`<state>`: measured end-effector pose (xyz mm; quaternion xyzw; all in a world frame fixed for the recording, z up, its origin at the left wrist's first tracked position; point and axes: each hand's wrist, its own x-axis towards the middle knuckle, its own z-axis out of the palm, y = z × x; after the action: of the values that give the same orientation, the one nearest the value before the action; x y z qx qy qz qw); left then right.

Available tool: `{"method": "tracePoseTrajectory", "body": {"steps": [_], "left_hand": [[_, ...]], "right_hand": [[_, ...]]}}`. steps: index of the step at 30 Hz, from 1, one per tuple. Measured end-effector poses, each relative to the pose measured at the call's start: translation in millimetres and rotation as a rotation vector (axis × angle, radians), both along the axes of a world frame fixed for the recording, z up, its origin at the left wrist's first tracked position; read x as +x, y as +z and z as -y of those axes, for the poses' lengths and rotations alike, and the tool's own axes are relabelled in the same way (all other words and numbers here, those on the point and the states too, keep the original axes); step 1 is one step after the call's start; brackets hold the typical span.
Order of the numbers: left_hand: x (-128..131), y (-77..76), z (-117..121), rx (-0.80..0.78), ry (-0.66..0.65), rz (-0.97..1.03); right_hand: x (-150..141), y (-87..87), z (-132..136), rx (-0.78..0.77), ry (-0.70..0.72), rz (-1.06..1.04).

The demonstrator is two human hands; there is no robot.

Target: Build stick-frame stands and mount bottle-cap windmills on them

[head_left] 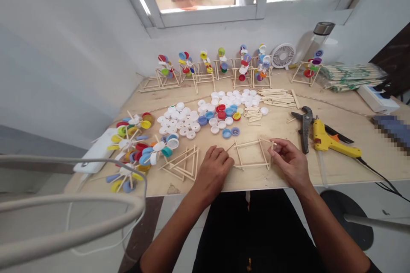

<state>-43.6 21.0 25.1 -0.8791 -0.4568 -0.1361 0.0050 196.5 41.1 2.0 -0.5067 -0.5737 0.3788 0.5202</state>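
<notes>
On the near edge of the table, right in front of the person, lies the wooden frame, a pale, roughly four-sided thing of slim round sticks whose ends jut past one another at the corners, with bare tabletop showing through its middle. The right hand is at its right side, thumb and forefinger pinched close on a thin stick; I can't make out whether that stick is joined to the rest. The left hand rests palm down just beside the frame's left end, fingers bent and close together; whether they grip anything under there I can't tell. Just left of that hand lie stick triangles, and beyond them a cluster of cap wheels in mixed colours. Behind the frame spread loose white caps and some coloured caps, with a stick pile farther back. Near the right hand sit a dark cutter and a yellow glue gun. Along the wall stands a row of stick stands carrying cap wheels, then a small white fan. A pale curved tube cuts across the table's left corner, hiding part of it from here.
</notes>
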Motion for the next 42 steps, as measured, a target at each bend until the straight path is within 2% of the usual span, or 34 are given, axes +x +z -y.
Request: {"method": "tracePoseTrajectory", "body": {"steps": [9, 31, 36, 39, 42], "left_hand": [[-2.4, 0.8, 1.3, 0.005, -0.024, 0.024], [3.8, -6.0, 14.0, 0.031, 0.137, 0.129], [5.3, -10.0, 17.1, 0.058, 0.161, 0.272], [8.0, -16.8, 19.3, 0.142, 0.243, 0.416], [10.6, -23.8, 20.4, 0.212, 0.319, 0.474]], "right_hand": [[0.8, -0.7, -0.8, 0.016, -0.004, 0.032], [1.3, -1.0, -1.2, 0.033, -0.004, 0.052], [1.4, -0.9, -0.7, 0.027, -0.003, 0.045], [1.4, -0.2, -0.3, 0.021, 0.001, 0.046], [1.2, 0.8, -0.3, 0.019, 0.0, 0.04]]}}
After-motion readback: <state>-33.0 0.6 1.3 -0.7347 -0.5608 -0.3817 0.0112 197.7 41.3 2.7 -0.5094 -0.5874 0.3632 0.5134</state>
